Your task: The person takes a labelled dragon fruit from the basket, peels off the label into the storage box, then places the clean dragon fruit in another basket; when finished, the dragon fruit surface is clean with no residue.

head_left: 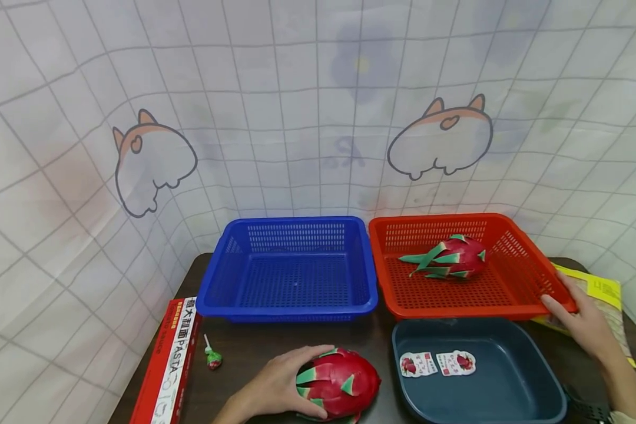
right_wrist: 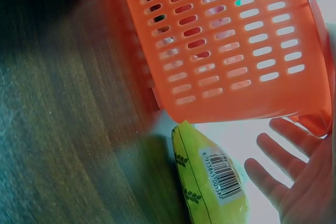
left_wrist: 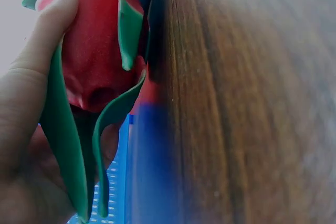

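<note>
My left hand (head_left: 281,383) grips a red dragon fruit (head_left: 344,383) with green leaves at the front of the table. In the left wrist view, the thumb lies along the side of the dragon fruit (left_wrist: 97,40), and its long leaves hang over the palm. My right hand (head_left: 588,324) holds the right front corner of a red basket (head_left: 456,311), its thumb over the rim. Other fingers (right_wrist: 278,153) spread outside the basket wall (right_wrist: 226,51) in the right wrist view. A second dragon fruit (head_left: 458,258) lies inside that basket.
A blue basket (head_left: 286,311) stands left of the red one. In front of the red basket is a dark blue tub (head_left: 498,388) with two stickers (head_left: 456,363) in it. A pasta box (head_left: 164,365), a lollipop (head_left: 213,357) and a yellow packet (head_left: 604,288) lie at the sides.
</note>
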Motion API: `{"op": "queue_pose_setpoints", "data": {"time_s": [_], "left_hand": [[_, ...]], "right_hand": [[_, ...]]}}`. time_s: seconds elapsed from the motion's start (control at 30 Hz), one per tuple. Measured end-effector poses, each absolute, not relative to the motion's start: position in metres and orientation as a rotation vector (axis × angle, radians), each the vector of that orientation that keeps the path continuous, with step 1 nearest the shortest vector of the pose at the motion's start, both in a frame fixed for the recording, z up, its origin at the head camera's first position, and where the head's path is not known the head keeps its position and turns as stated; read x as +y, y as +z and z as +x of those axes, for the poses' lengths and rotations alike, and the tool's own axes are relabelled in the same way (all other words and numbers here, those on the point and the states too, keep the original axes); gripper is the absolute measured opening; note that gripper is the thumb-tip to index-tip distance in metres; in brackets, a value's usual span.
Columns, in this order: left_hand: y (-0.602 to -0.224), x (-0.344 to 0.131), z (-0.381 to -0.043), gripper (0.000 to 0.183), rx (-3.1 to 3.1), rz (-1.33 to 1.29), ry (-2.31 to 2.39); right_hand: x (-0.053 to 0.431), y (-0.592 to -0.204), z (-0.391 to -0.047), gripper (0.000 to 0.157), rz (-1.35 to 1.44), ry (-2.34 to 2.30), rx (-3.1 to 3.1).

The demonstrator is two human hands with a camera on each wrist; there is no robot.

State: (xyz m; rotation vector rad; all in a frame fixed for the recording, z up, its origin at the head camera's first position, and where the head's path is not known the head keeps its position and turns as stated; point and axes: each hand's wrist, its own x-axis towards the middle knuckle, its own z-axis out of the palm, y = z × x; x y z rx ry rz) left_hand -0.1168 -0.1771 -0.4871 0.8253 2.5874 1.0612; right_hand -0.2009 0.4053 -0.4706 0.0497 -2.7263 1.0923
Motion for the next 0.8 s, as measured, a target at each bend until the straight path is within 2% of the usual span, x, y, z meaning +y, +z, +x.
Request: {"op": "queue_pose_setpoints", "data": {"time_s": [0.13,0.43,0.8], "left_hand": [[-0.488,-0.177,-0.117,0.090,2.547,0.835,1.131],[-0.476,-0.175,-0.117,0.076,2.344,0.852,1.418],[-0.456,-0.170,-0.112,0.077,2.534,0.712,1.427]], "right_hand": [[0.404,-0.471,-0.201,0.076,0.010,1.073,-2.749],[0.403,-0.470,-0.200,0.078,-0.020,1.078,-2.768],[0.404,-0.470,-0.201,0.078,-0.033,1.080,-2.777]]}}
